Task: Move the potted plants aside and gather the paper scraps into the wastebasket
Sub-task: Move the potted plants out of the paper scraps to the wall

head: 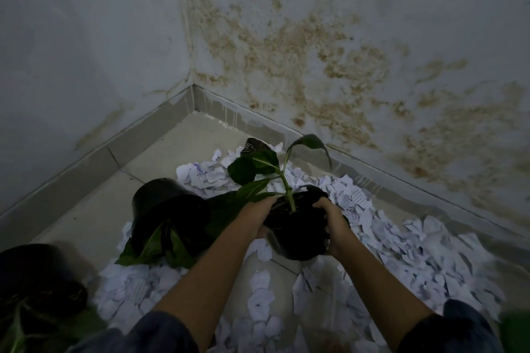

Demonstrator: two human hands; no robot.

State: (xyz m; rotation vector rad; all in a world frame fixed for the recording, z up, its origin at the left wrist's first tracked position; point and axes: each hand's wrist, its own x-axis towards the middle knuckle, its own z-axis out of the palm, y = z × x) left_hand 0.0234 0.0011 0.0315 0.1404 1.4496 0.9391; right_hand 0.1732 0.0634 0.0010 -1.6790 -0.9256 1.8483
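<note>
Your left hand (pixel 259 216) and your right hand (pixel 329 223) have their fingers wrapped over the rim of the black potted plant (pixel 295 226), one on each side, and they hold it upright above the tiled floor (pixel 177 149). Around this pot the torn paper scraps (pixel 401 243) lie spread on the floor, thickest to its right along the stained wall (pixel 344 71). Left of it a second black pot (pixel 166 209) lies tipped over with its leaves toward you, and a third pot (pixel 37 281) is farther left, near the picture's edge.
</note>
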